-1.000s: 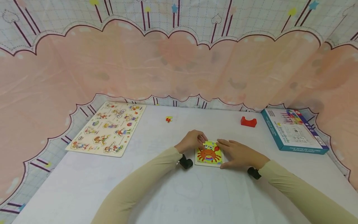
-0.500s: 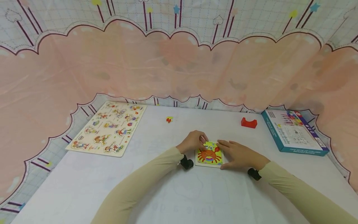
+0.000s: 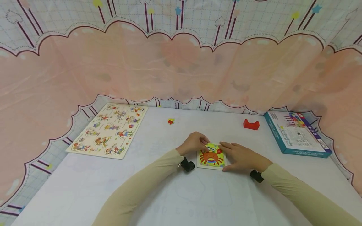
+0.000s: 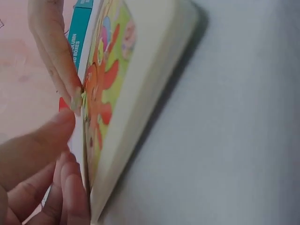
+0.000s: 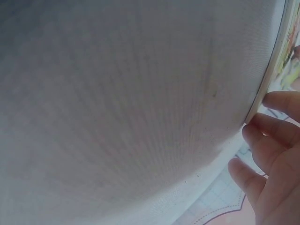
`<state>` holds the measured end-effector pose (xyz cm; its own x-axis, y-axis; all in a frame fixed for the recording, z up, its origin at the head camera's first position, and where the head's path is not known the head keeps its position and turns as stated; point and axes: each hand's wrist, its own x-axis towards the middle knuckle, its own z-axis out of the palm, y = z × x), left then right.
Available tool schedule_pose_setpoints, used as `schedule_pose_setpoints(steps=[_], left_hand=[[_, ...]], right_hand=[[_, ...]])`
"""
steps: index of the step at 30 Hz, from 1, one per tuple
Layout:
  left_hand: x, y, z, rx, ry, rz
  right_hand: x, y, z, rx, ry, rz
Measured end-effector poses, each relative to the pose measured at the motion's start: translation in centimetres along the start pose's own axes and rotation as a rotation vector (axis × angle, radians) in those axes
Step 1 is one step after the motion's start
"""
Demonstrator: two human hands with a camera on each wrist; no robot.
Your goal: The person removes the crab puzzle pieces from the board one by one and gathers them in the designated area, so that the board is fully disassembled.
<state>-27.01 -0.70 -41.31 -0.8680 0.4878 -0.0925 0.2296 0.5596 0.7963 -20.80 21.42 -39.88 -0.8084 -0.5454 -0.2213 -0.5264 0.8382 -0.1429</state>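
A small square puzzle board (image 3: pixel 211 168) with a red crab picture lies flat on the table. My left hand (image 3: pixel 194 142) is at its upper left corner, thumb and fingertips bent together around a small yellow puzzle piece (image 4: pixel 75 100) above the picture; the fingers partly hide it. Along the board's right side rests my right hand (image 3: pixel 244 156), fingers extended to the far corner and thumb at the near corner. The right wrist view shows several of its fingers (image 5: pixel 276 129) against the board's edge. Farther back lies a loose red and yellow puzzle piece (image 3: pixel 171 121).
A large cream board (image 3: pixel 113 131) with figures of children lies at the left. Toward the back right sits a red notched block (image 3: pixel 251 125), beside a teal and white box (image 3: pixel 299 133). A patterned cloth (image 3: pixel 169 69) hangs behind the white table (image 3: pixel 181 201).
Both hands stay at the crab board, with hardly any movement of the fingers. The whole head view shifts very slightly.
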Motion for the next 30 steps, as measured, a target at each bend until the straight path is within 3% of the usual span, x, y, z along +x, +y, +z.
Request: schedule_pose_setpoints(steps=[7,14,22,30], left_hand=[[0.1,-0.1,-2.1,-0.016,-0.008,0.079],[1.2,-1.1,-6.3,0.002,0.113,0.109],[2.5,-3.6,-11.0,-0.029,0.246,0.042],[3.1,-6.7,-12.7,-0.008,0.300,-0.046]], right_hand=[[-0.1,0.1,0.0,0.000,0.004,-0.002],[-0.2,0.1,0.0,0.003,-0.003,0.020],[-0.3,0.2,0.2,-0.011,0.011,0.017],[-0.2,0.1,0.3,-0.002,0.009,0.027]])
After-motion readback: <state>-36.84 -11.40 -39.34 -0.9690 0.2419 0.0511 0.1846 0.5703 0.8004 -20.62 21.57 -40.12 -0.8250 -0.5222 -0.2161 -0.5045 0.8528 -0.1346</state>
